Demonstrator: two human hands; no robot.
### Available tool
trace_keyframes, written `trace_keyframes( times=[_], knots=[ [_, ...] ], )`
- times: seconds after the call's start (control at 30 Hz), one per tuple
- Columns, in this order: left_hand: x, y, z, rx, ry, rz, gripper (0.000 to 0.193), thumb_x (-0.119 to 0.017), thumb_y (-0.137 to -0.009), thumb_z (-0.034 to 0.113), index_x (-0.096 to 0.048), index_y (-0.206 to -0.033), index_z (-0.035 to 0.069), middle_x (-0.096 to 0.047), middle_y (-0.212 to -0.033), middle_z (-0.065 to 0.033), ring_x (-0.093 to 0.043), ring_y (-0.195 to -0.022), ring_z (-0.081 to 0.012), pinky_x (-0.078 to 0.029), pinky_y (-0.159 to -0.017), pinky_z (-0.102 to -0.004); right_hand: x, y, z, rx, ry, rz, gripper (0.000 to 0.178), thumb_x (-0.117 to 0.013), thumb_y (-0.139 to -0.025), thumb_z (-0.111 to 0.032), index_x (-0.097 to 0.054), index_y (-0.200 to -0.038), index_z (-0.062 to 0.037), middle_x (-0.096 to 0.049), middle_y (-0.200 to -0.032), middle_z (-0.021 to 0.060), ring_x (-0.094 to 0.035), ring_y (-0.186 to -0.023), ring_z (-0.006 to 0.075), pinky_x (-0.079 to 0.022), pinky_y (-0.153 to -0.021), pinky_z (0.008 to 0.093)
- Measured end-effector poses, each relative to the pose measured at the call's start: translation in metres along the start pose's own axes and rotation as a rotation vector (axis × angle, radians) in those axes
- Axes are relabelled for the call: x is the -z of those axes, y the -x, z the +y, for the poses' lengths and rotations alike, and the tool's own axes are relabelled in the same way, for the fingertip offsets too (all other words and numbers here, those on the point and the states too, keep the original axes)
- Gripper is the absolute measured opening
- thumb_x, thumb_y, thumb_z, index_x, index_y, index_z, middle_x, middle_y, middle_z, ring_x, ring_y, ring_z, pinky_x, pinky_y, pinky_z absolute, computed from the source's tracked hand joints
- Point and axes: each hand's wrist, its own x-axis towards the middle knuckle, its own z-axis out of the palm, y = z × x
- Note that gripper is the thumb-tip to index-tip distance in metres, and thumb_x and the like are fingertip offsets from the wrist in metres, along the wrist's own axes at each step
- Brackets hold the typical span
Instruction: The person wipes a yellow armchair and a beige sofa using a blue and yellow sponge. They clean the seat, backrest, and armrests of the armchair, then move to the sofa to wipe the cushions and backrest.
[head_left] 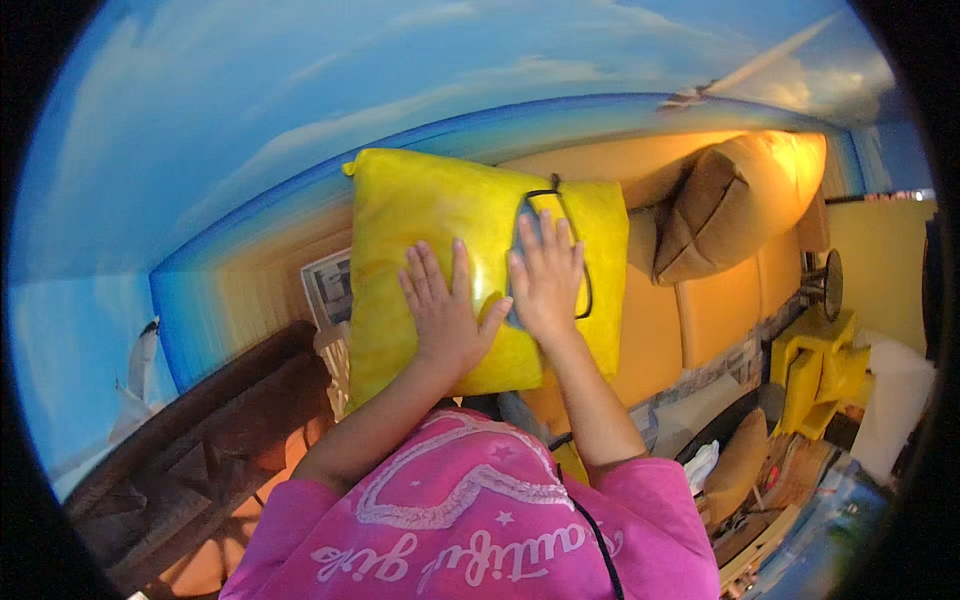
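Observation:
A large, shiny yellow cushion [395,205] lies in front of me at the middle of the view. My left hand [445,315] rests on its lower middle, palm down and fingers spread. To the right of it, my right hand [545,280] is laid flat over a small blue item [526,207] on the cushion. Thin black cord [588,285] loops around that item. Since the hand covers most of it, I cannot tell its kind. Neither hand grips anything.
Behind and right of the cushion stretches an orange sofa [650,325] with a large brown cushion [735,210] on it. A yellow stool [815,370] stands at the right, near assorted loose items. A dark brown sofa [200,440] lies at the left, and a framed picture [330,285] stands behind.

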Motion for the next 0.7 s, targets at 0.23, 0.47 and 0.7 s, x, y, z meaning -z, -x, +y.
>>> trace_keyframes(
  times=[0.23,0.47,0.7],
  knots=[
    [-0.007,0.004,-0.006,-0.031,-0.176,-0.009,0.084,-0.06,-0.091,0.055,-0.029,-0.16,0.017,-0.002,-0.163,-0.0351,-0.003,-0.15,-0.0549,-0.004,-0.116,-0.0685,0.007,0.058,0.043,-0.057,-0.027,-0.005,0.064,-0.064,-0.091,-0.032,-0.045,-0.152,-0.024,-0.033,-0.162,0.015,-0.025,-0.15,0.0385,-0.014,-0.12,0.0614],
    [-0.013,0.006,-0.003,-0.059,-0.169,0.024,0.084,-0.061,-0.091,0.054,-0.029,-0.16,0.016,-0.004,-0.163,-0.0355,-0.005,-0.149,-0.0553,-0.005,-0.116,-0.0686,-0.013,0.08,0.135,-0.638,-0.404,0.166,0.058,-0.048,-0.102,-0.035,-0.036,-0.157,-0.0185,-0.031,-0.162,0.016,-0.023,-0.151,0.0407,-0.015,-0.122,0.0538],
    [-0.041,-0.001,-0.006,-0.025,0.034,0.141,0.081,-0.059,-0.093,0.053,-0.031,-0.159,0.015,-0.008,-0.163,-0.0349,-0.006,-0.149,-0.0566,-0.006,-0.116,-0.0704,0.007,0.029,0.003,0.073,-0.114,0.018,0.056,-0.054,-0.098,-0.033,-0.046,-0.151,-0.021,-0.037,-0.159,0.0131,-0.029,-0.148,0.04,-0.019,-0.119,0.0602]
  ],
)
